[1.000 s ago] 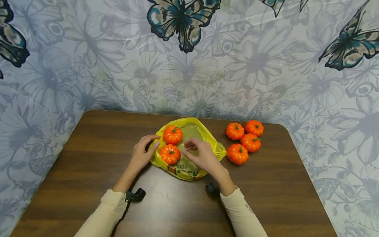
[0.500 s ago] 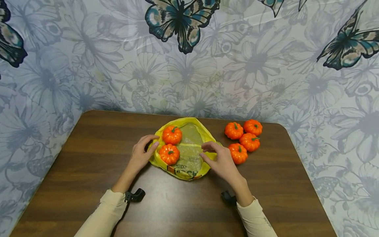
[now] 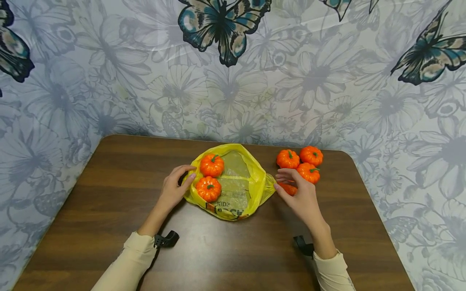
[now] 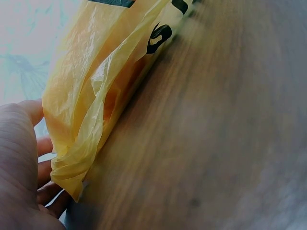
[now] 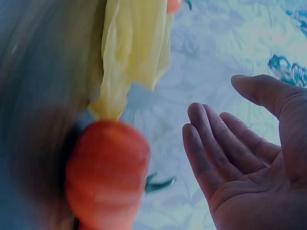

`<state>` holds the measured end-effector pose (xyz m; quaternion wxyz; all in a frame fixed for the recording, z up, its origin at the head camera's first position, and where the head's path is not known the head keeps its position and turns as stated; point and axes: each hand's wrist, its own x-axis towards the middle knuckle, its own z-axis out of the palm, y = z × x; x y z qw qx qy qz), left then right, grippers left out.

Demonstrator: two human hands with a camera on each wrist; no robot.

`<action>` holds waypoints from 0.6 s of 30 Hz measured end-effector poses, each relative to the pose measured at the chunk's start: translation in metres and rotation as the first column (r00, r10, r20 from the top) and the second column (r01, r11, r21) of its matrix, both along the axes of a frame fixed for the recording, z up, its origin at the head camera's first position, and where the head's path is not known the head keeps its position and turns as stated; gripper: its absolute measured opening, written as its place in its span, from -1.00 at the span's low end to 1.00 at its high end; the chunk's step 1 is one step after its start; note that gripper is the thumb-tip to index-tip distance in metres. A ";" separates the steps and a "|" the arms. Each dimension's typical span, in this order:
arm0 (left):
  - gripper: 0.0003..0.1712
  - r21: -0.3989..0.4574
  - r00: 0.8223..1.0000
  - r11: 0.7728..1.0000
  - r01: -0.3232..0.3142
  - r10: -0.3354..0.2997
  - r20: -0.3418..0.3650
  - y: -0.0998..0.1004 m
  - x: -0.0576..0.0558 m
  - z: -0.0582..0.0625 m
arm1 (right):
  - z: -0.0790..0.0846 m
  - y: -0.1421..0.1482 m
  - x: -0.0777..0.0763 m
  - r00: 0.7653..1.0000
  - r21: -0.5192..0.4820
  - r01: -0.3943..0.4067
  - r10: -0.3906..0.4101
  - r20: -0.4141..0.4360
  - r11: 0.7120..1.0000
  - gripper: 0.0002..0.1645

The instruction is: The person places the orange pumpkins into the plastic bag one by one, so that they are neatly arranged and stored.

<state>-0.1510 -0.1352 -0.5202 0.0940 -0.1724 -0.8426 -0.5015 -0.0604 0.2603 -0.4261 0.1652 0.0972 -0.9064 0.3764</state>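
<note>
A yellow plastic bag (image 3: 260,178) lies on the table with its mouth spread wide. Inside it, on the left, are two small orange pumpkins, one farther back (image 3: 212,165) and one nearer (image 3: 208,189). My left hand (image 3: 173,189) holds the bag's left edge, thumb and fingers at the rim; the left wrist view shows its fingers partly behind the yellow plastic (image 4: 72,105). Over the front pumpkin (image 3: 288,188) of the right group is my right hand (image 3: 303,198), fingers apart, hiding most of it. The right wrist view shows that pumpkin (image 5: 108,172) beside the loosely spread fingers.
Behind my right hand sit three more pumpkins, at the left (image 3: 288,159), back (image 3: 311,156) and right (image 3: 308,173). The bag's gathered end (image 3: 268,186) reaches toward them. A patterned wall (image 3: 233,101) rises behind the brown table (image 3: 127,169).
My right hand has moved right, from over the bag's opening to the front pumpkin of the right group. The left hand has stayed at the bag's edge.
</note>
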 end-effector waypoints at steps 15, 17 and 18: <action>-0.67 0.006 1.000 1.000 0.012 -0.012 0.025 0.001 0.000 0.004 | 0.002 0.064 0.010 0.992 -0.098 0.127 -0.127 0.000 0.987 -0.44; -0.67 0.005 1.000 1.000 0.007 -0.007 0.026 0.001 0.000 0.003 | 0.000 0.064 0.009 0.993 -0.082 0.119 -0.116 0.037 0.990 -0.47; -0.67 0.003 1.000 1.000 0.005 -0.005 0.025 0.001 0.001 0.003 | -0.001 0.064 0.008 0.993 -0.071 0.113 -0.110 0.054 0.991 -0.47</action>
